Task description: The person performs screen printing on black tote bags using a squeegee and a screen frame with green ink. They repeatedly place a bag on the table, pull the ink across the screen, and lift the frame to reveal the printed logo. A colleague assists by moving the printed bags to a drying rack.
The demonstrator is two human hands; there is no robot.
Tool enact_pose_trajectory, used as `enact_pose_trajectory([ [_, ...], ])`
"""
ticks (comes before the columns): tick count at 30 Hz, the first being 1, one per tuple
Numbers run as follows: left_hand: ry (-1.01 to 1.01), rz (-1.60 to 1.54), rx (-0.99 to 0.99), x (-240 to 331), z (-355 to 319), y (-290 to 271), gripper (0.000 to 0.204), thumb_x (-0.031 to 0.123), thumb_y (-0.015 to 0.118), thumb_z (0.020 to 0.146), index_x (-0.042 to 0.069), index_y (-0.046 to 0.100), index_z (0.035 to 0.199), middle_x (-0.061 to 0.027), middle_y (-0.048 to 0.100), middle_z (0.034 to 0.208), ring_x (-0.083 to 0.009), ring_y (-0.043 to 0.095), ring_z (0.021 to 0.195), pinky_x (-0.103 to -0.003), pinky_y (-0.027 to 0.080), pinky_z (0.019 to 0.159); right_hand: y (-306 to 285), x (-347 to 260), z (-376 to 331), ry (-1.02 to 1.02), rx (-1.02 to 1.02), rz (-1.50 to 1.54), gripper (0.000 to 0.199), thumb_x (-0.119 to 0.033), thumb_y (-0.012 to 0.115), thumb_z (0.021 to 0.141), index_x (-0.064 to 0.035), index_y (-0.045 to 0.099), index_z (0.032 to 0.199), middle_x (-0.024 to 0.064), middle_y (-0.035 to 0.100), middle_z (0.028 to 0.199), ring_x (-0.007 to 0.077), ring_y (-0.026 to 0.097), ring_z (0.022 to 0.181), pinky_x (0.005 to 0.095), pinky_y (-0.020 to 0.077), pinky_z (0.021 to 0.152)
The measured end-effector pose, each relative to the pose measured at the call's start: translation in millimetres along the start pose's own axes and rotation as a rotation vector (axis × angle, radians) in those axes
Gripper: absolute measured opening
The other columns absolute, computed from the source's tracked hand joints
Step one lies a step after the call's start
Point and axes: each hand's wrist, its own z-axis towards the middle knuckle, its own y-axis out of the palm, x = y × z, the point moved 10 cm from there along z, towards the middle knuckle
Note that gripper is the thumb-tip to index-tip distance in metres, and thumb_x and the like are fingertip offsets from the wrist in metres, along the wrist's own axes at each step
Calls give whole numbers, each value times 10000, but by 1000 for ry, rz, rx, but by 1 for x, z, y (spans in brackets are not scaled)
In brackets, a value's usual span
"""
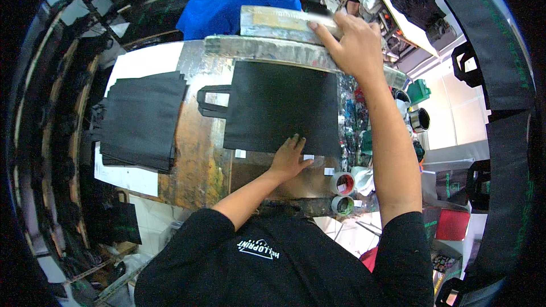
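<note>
A black fabric bag [278,99] lies flat on the worktable, its handle loop pointing left. My left hand [291,159] rests on the bag's near edge, fingers stretched out and holding nothing. At the far side, my right hand [357,42] grips the top edge of a worn, paint-stained frame [273,24], apparently a printing screen tilted up; its thumb lies on the near face and the other fingers hook over the edge. Below that frame runs a thick stained bar [256,50]. Small white tabs [240,153] sit along the bag's near edge.
A stack of black bags [142,119] lies on white sheets [133,181] at the left. Tape rolls [342,183] and paint tins [420,120] stand at the right. A person in a blue shirt [242,0] is across the table. Black bags [506,68] hang at far right.
</note>
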Motion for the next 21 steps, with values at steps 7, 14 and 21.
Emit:
enact_pose_trajectory([
  [7,10,-1209,389,-24,-10,-194,658,304,661,1073,18,391,1600,-244,647,1404,-322,674,1247,-428,515,1116,-12,-20,-34,-3,32,55,538,-570,646,955,-37,718,931,162,695,857,354,666,898,487,398,865],
  [14,-335,-1678,278,-42,-87,-193,1081,857,434,941,91,194,1664,-284,488,1522,-406,516,1410,-544,463,1165,53,-41,-163,-8,-402,-16,509,-430,813,847,-104,614,1184,113,652,1102,320,611,1095,539,420,946],
  [21,-709,-1609,292,-126,-135,-81,1035,870,447,935,82,351,1599,-244,602,1397,-364,653,1234,-508,523,1077,154,-31,-234,-7,-600,81,690,-259,913,722,-140,529,1283,92,620,1118,324,603,1132,560,394,892],
])
